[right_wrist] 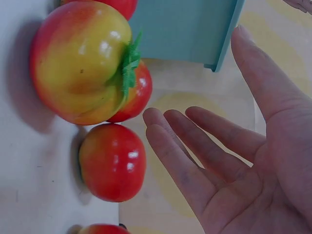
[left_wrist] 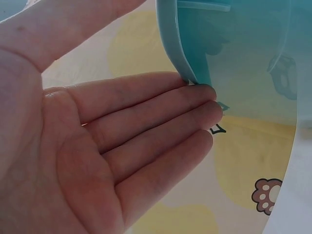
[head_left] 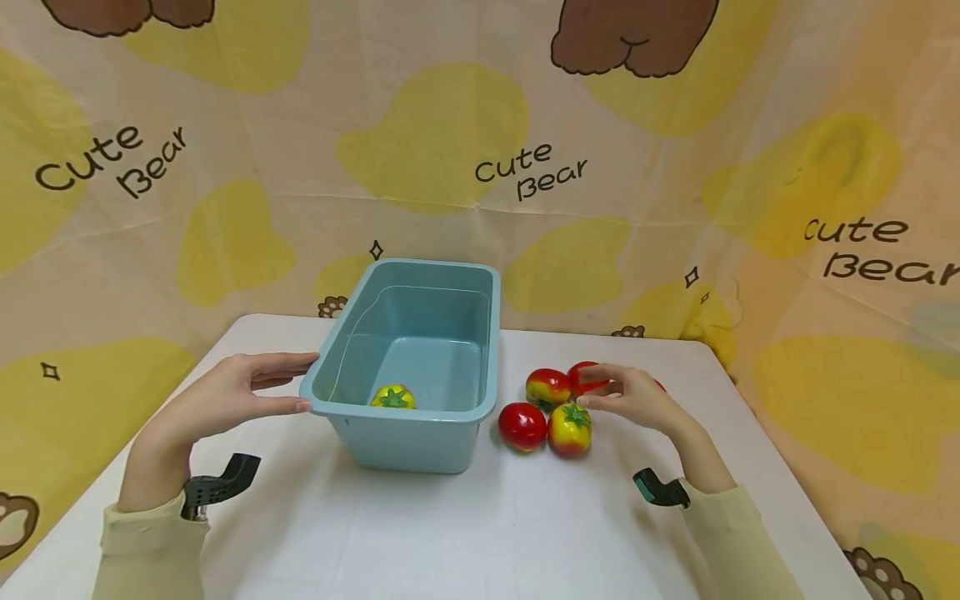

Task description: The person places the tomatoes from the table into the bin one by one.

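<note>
A light blue plastic bin (head_left: 412,443) stands on the table, with a yellow toy tomato (head_left: 393,397) at its near end inside. My left hand (head_left: 225,396) touches the bin's left rim, fingers straight and thumb apart; the left wrist view shows the fingertips at the rim. To the right of the bin lie several red-and-yellow toy tomatoes, among them a glossy red one (head_left: 522,427) and one with a green leafy top (head_left: 570,432). My right hand (head_left: 637,400) hovers just over them, fingers extended and palm bare in the right wrist view, partly hiding those behind.
The white table (head_left: 480,533) ends at the back against a patterned cloth (head_left: 435,133) with yellow patches and lettering. Black wrist bands (head_left: 217,487) are on both arms. A red tomato (right_wrist: 105,229) shows at the bottom edge of the right wrist view.
</note>
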The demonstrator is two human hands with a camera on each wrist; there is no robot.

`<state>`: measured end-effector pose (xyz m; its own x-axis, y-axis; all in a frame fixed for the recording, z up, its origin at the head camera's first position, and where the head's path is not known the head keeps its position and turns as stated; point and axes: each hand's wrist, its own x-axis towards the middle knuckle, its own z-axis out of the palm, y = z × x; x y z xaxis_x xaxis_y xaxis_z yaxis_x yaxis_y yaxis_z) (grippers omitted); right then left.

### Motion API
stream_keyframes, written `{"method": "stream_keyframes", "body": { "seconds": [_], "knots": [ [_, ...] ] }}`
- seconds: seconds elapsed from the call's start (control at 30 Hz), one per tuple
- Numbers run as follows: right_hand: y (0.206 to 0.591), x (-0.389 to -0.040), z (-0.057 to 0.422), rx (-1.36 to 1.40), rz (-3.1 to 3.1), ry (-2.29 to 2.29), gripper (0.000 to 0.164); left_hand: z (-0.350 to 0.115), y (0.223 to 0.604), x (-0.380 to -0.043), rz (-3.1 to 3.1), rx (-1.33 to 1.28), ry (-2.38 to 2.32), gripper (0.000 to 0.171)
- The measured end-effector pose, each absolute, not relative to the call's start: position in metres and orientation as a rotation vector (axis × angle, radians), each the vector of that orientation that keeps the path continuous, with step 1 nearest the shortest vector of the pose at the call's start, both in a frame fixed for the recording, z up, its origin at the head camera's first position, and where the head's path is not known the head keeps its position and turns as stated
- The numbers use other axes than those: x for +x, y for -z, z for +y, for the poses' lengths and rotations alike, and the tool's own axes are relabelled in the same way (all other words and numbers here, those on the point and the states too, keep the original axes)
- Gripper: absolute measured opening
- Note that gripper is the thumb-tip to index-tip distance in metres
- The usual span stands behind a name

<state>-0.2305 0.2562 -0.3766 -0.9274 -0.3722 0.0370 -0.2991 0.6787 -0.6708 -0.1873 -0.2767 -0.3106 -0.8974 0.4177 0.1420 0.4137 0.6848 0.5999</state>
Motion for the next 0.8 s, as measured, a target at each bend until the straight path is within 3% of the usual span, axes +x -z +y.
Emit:
{"method": "stream_keyframes", "body": {
  "seconds": [0.8],
  "knots": [
    [0.415, -0.221, 0.267, -0.488, 2.686, 1.157, 0.059, -0.277, 0.311, -0.188, 2.884, 0.724, -1.036, 0.059]
  ]
}}
